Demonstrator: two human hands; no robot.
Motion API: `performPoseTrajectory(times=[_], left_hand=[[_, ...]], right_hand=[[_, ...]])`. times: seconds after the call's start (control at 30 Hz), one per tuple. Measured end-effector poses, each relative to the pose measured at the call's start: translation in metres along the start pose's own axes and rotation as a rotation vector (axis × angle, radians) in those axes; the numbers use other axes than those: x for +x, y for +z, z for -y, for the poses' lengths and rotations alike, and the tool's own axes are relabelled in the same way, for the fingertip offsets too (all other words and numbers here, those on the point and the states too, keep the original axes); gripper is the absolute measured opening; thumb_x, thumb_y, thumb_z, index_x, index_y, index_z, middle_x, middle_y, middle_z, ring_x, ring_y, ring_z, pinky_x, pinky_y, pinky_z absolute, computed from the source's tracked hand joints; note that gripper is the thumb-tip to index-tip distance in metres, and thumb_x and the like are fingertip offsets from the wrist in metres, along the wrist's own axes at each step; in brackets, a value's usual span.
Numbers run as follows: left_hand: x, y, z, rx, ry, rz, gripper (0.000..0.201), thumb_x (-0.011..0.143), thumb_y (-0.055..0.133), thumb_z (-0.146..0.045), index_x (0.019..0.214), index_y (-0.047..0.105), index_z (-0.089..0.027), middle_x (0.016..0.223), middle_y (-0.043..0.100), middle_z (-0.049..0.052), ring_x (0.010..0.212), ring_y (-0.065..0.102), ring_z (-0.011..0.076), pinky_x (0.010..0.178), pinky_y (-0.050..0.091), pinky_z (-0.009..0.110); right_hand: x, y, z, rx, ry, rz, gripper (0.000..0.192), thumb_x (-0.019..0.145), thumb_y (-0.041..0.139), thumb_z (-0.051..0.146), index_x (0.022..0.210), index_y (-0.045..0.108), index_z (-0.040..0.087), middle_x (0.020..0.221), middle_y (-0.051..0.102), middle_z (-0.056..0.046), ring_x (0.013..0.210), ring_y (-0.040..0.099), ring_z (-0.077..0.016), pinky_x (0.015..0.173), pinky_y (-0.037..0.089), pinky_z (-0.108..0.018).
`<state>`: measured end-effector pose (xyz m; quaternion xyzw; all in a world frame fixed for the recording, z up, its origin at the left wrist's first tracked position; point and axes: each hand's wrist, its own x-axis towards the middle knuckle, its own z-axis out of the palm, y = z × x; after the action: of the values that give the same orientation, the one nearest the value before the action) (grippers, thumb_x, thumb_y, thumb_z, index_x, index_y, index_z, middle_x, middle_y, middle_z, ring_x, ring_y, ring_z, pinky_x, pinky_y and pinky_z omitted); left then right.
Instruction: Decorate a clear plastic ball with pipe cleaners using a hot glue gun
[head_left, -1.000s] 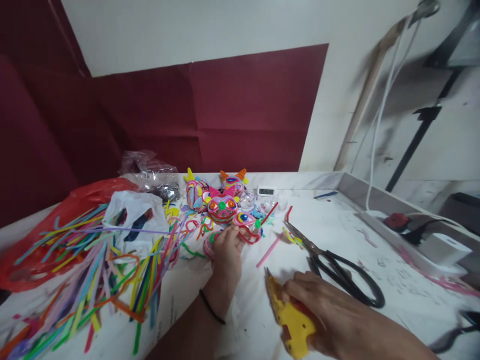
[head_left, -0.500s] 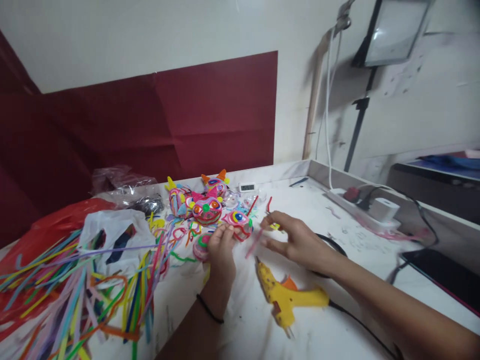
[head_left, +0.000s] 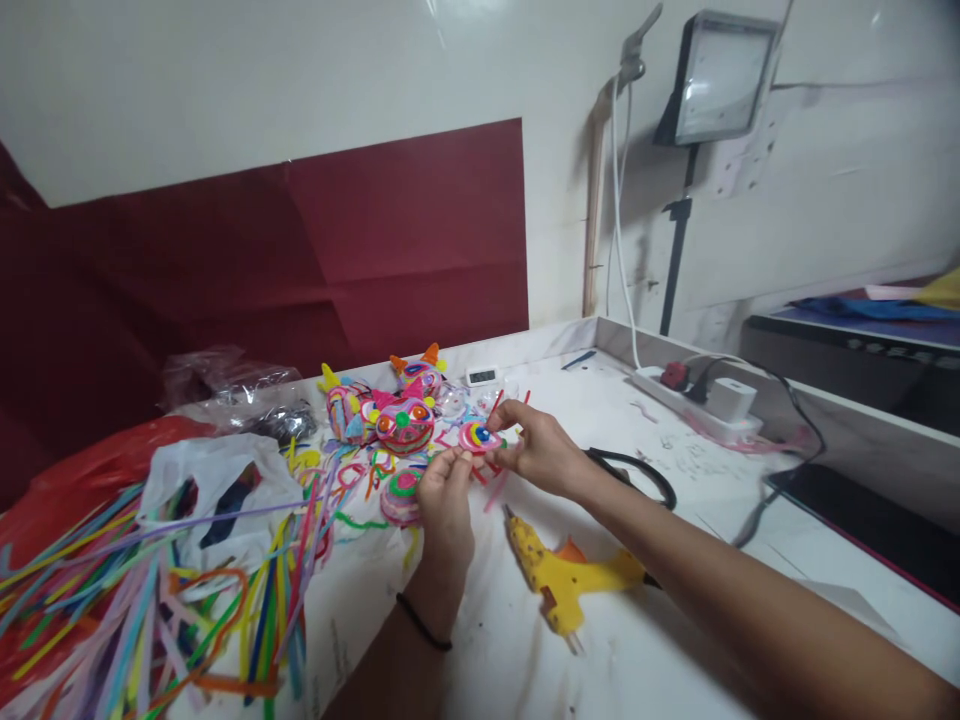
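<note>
In front of me is a small pink pipe-cleaner craft piece [head_left: 471, 438] with a round eye of yellow and blue rings. My left hand [head_left: 446, 490], a black band on its wrist, pinches the piece at its lower edge. From the right, my right hand [head_left: 541, 452] closes its thumb and fingers on the other side; its fingertips partly cover the piece. Red and pink pipe-cleaner ends stick out around these fingers. Just left of my left hand sits a round pink and green pipe-cleaner piece [head_left: 401, 497]. A yellow glue gun [head_left: 566, 585] lies below my right forearm.
Finished animal heads [head_left: 403, 422] stand behind my hands. Loose pipe cleaners [head_left: 142, 620] spread over the left side, beside a white plastic bag [head_left: 172, 475] and a red bag [head_left: 97, 450]. A power strip [head_left: 694, 410], a small digital display [head_left: 481, 377] and a black phone-like slab [head_left: 862, 530] lie around.
My right hand has moved left onto the eyed piece, its fingers closing from a wider spread. The left hand keeps its pinch. The whole view has shifted slightly.
</note>
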<state>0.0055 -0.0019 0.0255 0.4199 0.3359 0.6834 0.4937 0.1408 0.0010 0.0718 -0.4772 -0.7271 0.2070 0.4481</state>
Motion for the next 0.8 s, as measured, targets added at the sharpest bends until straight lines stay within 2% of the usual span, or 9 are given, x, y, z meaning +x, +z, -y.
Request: performPoseTrajectory(times=[0.23, 0.47, 0.63, 0.8], left_hand=[[0.001, 0.001, 0.003, 0.005, 0.011, -0.027, 0.011, 0.068, 0.068, -0.022, 0.064, 0.061, -0.015, 0.06, 0.061, -0.002, 0.054, 0.053, 0.009, 0.057, 0.042, 0.021], [-0.003, 0.007, 0.001, -0.006, 0.004, -0.003, 0.013, 0.064, 0.068, -0.023, 0.061, 0.058, -0.015, 0.06, 0.059, -0.002, 0.057, 0.055, 0.0095, 0.061, 0.045, 0.022], [-0.005, 0.005, 0.003, 0.017, -0.01, 0.017, 0.013, 0.066, 0.068, -0.023, 0.065, 0.059, -0.015, 0.064, 0.06, -0.001, 0.061, 0.057, 0.0101, 0.063, 0.045, 0.023], [-0.005, 0.003, 0.004, 0.046, -0.04, 0.0, 0.016, 0.065, 0.071, -0.027, 0.064, 0.061, -0.014, 0.062, 0.062, -0.001, 0.061, 0.058, 0.0102, 0.062, 0.044, 0.022]], right_hand=[[0.007, 0.004, -0.012, 0.118, 0.134, -0.01, 0.032, 0.057, 0.074, 0.013, 0.082, 0.055, 0.021, 0.086, 0.061, 0.0, 0.086, 0.058, -0.0189, 0.072, 0.044, -0.03], [0.011, 0.004, -0.012, 0.286, 0.306, 0.025, 0.038, 0.05, 0.072, 0.004, 0.077, 0.051, 0.02, 0.077, 0.057, 0.003, 0.069, 0.056, -0.0133, 0.057, 0.045, -0.023], [0.01, 0.0, -0.008, 0.312, 0.362, 0.034, 0.039, 0.049, 0.07, -0.001, 0.077, 0.051, 0.019, 0.077, 0.055, 0.004, 0.061, 0.053, -0.0103, 0.055, 0.044, -0.022], [0.011, 0.003, -0.012, 0.291, 0.384, 0.034, 0.039, 0.05, 0.07, -0.002, 0.076, 0.05, 0.019, 0.067, 0.053, 0.006, 0.058, 0.053, -0.0108, 0.054, 0.043, -0.023]])
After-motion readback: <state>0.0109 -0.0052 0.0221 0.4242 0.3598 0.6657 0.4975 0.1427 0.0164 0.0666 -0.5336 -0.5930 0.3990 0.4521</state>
